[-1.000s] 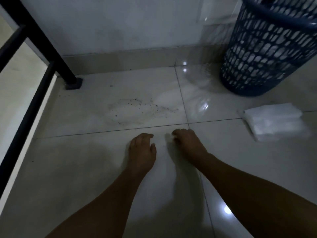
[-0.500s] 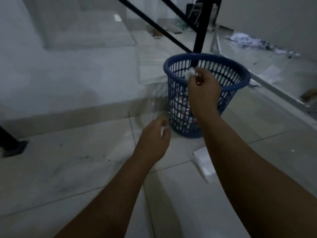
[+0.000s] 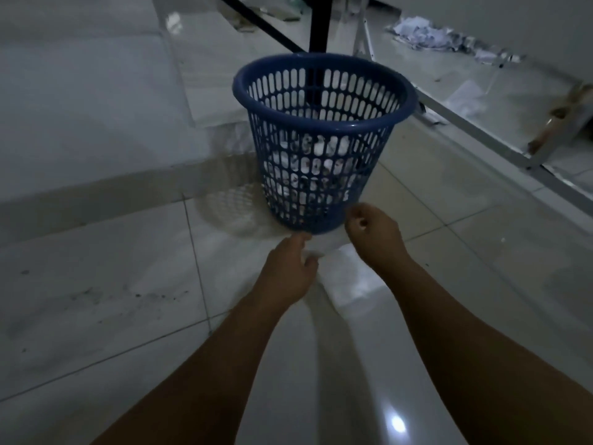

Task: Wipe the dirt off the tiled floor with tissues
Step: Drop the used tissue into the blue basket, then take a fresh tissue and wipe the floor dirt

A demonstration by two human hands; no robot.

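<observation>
A patch of dark dirt specks (image 3: 128,297) lies on the pale tiled floor (image 3: 96,342) at the left. A blue perforated basket (image 3: 324,91) stands ahead, with crumpled white tissues (image 3: 321,149) showing through its wall. In front of it a white stack of tissues (image 3: 349,281) lies on the floor, partly hidden by my hands. My left hand (image 3: 290,271) hovers at the stack's left edge with fingers apart, holding nothing. My right hand (image 3: 375,236) is by the basket's base above the stack, fingers curled in, with nothing visible in it.
A low step with a baseboard (image 3: 96,194) runs along the left behind the dirt. A black railing post (image 3: 317,24) rises behind the basket. A white metal frame (image 3: 481,136) crosses the right side, with scattered paper scraps (image 3: 417,33) beyond it.
My right hand held a crumpled tissue over the basket rim; it has dropped to the basket's base with no tissue in it. My left hand moved to the stack.
</observation>
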